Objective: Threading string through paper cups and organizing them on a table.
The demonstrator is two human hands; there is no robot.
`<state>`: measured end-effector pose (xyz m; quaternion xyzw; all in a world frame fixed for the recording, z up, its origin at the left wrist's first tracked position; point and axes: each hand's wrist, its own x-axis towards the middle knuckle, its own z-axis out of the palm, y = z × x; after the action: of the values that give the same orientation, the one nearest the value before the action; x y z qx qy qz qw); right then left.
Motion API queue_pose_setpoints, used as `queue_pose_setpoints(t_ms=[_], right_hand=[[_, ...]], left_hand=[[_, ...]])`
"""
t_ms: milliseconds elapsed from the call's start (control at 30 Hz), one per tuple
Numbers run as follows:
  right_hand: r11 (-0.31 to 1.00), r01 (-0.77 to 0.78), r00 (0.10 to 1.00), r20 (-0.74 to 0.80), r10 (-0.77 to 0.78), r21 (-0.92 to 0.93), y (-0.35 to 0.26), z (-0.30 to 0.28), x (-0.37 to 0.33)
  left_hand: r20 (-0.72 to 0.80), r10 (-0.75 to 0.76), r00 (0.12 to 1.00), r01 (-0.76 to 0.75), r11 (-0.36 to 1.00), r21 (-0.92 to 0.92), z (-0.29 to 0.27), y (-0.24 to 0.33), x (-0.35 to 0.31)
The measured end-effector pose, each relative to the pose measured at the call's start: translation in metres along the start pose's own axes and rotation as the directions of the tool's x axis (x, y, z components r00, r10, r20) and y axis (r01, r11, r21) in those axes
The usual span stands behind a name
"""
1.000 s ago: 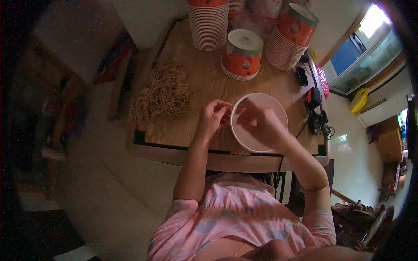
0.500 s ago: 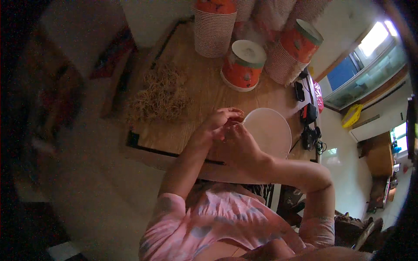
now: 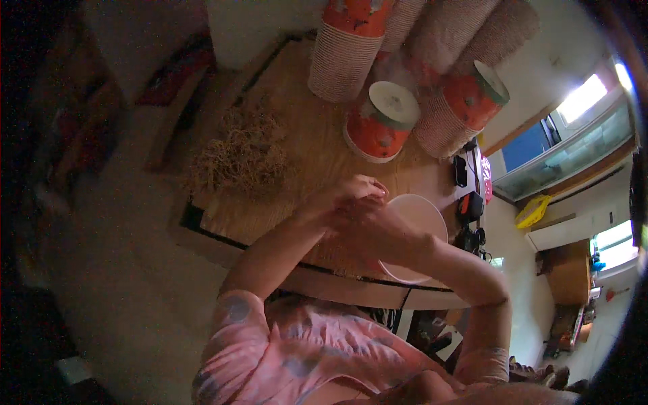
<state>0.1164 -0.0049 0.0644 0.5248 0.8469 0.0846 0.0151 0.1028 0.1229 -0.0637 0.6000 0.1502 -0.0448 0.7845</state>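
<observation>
My left hand and my right hand meet above the front part of a wooden table. The left fingers are bent and pressed together; whatever lies between them is hidden. My right hand is closed against the left one, slightly blurred, its fingertips out of sight. Just right of both hands stands a round white tub, partly covered by my right wrist and forearm. A loose pile of thin, tangled, dry brown roots or stems lies left of the hands.
Beyond the hands, a red paper bucket with a pale round top stands near tall stacks of nested paper buckets. Dark small devices and cables lie along the table's right edge. A yellow object is farther right.
The view has shifted, so the table and buckets appear lower. My hands stay together beside the tub; my right hand now looks turned more over, covering more of the tub's near side.
</observation>
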Motion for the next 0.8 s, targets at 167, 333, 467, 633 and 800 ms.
queue_pose_setpoints(t_ms=[167, 333, 467, 633, 800], right_hand=[[0.808, -0.340, 0.899, -0.086, 0.429, 0.481, 0.061, -0.006, -0.026], [0.498, -0.642, 0.713, 0.216, 0.667, 0.583, 0.095, 0.035, -0.064], [0.530, -0.655, 0.728, 0.261, 0.634, 0.539, 0.093, 0.043, -0.066], [0.251, -0.671, 0.642, 0.377, 0.668, 0.698, 0.082, 0.034, -0.049], [0.184, -0.666, 0.676, 0.481, 0.558, 0.723, 0.087, 0.027, -0.042]], left_hand=[[-0.197, 0.135, 0.971, -0.166, 0.975, -0.147, 0.026, 0.010, -0.013], [-0.265, 0.190, 0.945, -0.278, 0.894, -0.352, 0.030, 0.002, -0.002], [-0.321, 0.321, 0.891, -0.406, 0.879, -0.249, 0.026, -0.003, 0.014], [-0.374, 0.411, 0.831, -0.501, 0.847, -0.181, 0.022, -0.006, 0.009], [-0.374, 0.433, 0.820, -0.529, 0.823, -0.208, 0.015, -0.004, -0.004]])
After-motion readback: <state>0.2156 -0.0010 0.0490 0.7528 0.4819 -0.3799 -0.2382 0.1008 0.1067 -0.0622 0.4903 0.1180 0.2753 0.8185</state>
